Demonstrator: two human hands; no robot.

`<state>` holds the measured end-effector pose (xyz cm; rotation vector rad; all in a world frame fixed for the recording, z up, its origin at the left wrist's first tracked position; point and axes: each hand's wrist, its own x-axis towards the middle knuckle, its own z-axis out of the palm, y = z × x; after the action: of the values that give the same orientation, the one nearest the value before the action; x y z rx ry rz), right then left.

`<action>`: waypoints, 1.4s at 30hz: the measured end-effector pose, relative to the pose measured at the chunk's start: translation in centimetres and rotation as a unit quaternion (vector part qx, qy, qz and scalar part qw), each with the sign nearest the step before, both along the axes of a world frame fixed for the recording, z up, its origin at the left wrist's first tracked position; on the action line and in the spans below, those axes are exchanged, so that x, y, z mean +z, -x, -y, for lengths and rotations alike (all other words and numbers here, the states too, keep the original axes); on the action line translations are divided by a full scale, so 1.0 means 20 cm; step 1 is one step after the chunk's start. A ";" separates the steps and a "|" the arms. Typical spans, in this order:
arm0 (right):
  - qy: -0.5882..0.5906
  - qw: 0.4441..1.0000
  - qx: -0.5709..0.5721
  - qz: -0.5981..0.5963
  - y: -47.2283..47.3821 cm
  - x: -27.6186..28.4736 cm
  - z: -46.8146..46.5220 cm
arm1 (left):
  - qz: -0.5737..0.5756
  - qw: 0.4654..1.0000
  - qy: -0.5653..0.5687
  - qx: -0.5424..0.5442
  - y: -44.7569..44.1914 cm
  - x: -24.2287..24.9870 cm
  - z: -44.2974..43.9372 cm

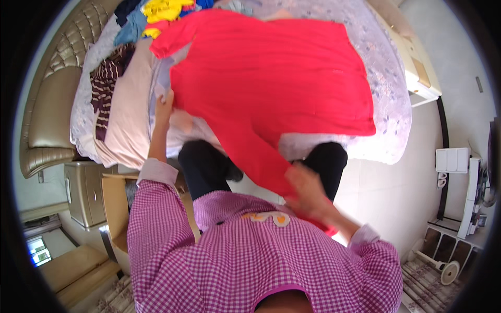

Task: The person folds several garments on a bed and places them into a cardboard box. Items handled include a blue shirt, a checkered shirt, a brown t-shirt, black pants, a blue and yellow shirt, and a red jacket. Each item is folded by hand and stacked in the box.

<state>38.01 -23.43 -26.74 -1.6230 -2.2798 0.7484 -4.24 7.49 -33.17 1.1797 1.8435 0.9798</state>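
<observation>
A red long-sleeved garment point(270, 78) lies spread over the bed, with one sleeve hanging down towards my lap and the other stretched to the upper left. My left hand point(165, 103) is at the garment's left edge, its fingers by the fabric; whether they grip it cannot be told. My right hand point(307, 189) is blurred and rests on the near sleeve, close to its cuff end. Its fingers are too blurred to show a grip.
A floral bedsheet point(385, 94) covers the bed. On it lie a striped dark garment point(105, 96), a pale pink cloth point(131, 105), and a blue garment point(132, 29) beside yellow clothing point(162, 9). An open cardboard box point(115, 211) stands at my left, near a nightstand point(84, 193).
</observation>
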 end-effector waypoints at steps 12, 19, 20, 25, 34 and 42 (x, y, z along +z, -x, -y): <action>-0.026 0.962 -0.018 0.270 0.06 -0.14 0.48 | 0.132 0.990 0.028 -0.037 0.00 -0.09 -0.21; 0.027 0.986 -0.143 0.080 -0.17 0.09 0.74 | -0.376 0.890 -0.242 -0.088 -0.08 -0.08 -0.08; 0.075 0.986 -0.135 0.066 -0.18 0.10 0.79 | -0.403 0.861 -0.294 -0.104 -0.08 -0.08 -0.06; 0.018 0.978 -0.156 0.135 -0.17 0.02 0.85 | -0.170 0.968 -0.173 -0.070 -0.09 -0.04 -0.08; -0.214 0.939 -0.192 0.191 -0.31 0.54 0.63 | 0.082 0.992 0.025 -0.094 0.00 -0.08 -0.24; -0.083 0.969 -0.219 0.082 -0.38 0.89 0.68 | -0.364 0.881 -0.267 -0.141 -0.17 0.02 -0.11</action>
<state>45.55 -37.02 -8.89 -2.0630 -1.9072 0.3179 -0.89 9.78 -32.79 2.3393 1.8882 0.9758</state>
